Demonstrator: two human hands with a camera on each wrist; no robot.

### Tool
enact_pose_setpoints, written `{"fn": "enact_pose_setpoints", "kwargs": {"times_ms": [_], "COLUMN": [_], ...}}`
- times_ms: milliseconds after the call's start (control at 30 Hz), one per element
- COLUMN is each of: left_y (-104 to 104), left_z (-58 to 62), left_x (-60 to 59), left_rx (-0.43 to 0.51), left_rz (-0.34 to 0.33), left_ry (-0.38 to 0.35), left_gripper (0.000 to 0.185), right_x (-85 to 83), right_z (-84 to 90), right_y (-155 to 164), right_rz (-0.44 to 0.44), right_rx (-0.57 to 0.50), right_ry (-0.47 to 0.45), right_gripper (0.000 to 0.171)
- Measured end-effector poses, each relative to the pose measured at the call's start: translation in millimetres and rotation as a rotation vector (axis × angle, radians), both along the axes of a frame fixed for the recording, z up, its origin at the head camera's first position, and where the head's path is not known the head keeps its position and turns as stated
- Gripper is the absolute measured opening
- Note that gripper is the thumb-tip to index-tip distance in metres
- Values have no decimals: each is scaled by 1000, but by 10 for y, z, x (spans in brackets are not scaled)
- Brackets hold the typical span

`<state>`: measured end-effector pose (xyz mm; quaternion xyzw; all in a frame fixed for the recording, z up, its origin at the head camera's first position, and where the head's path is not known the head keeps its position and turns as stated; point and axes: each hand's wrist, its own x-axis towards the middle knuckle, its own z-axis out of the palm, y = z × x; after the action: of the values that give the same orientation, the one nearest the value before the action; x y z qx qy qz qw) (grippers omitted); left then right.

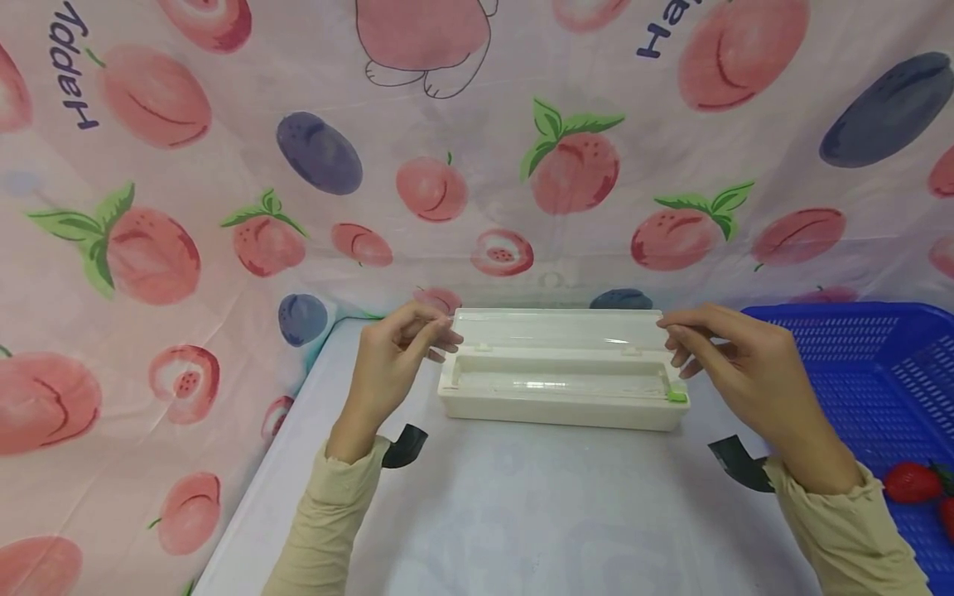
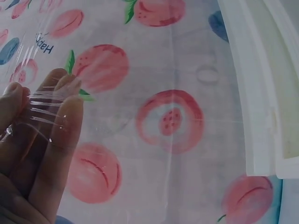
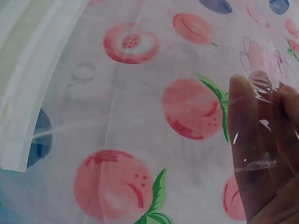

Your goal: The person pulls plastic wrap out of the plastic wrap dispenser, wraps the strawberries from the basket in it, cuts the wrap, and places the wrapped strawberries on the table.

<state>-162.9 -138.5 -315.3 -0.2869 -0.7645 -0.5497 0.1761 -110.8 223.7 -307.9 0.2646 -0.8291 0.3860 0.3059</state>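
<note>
A white cling film dispenser (image 1: pixel 559 414) lies lengthwise on the table with its lid (image 1: pixel 551 327) raised at the back. A film roll (image 1: pixel 537 386) shows inside it, and a green slider (image 1: pixel 676 396) sits at its right end. My left hand (image 1: pixel 395 356) pinches clear cling film (image 2: pixel 46 105) between thumb and fingers, by the box's left end. At the other end, my right hand (image 1: pixel 745 372) pinches the film too; glossy creases spread over its fingers in the right wrist view. The film is so clear that its edges between the hands are hard to see.
A blue plastic basket (image 1: pixel 842 313) stands at the right, with red strawberries (image 1: pixel 913 483) in it. Behind the table hangs a peach-patterned cloth (image 1: pixel 477 124). Black straps (image 1: pixel 406 447) stick out at both wrists.
</note>
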Motion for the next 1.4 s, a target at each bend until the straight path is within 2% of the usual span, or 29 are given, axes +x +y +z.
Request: {"fn": "enact_pose_setpoints", "kwargs": {"times_ms": [367, 533, 700, 967, 1267, 1400], "left_y": [-23, -43, -59, -79, -133, -161], "left_z": [88, 135, 183, 205, 159, 128], "left_x": [98, 168, 231, 297, 373, 430], "left_rx": [-8, -34, -59, -79, -75, -92], "left_rz": [-16, -5, -4, -10, -64, -80], "left_ry": [34, 90, 121, 145, 109, 77], "left_gripper": [5, 8, 2, 4, 4, 3], "right_x": [79, 159, 223, 269, 362, 383], "right_z": [65, 137, 190, 166, 169, 148], "right_y": [16, 10, 20, 40, 54, 82], "right_rz": [15, 16, 24, 30, 80, 146], "right_rx": [-26, -33, -30, -14, -3, 10], "right_ry": [-4, -16, -38, -36, -119, -144], "right_gripper": [29, 32, 34, 27, 30, 31]}}
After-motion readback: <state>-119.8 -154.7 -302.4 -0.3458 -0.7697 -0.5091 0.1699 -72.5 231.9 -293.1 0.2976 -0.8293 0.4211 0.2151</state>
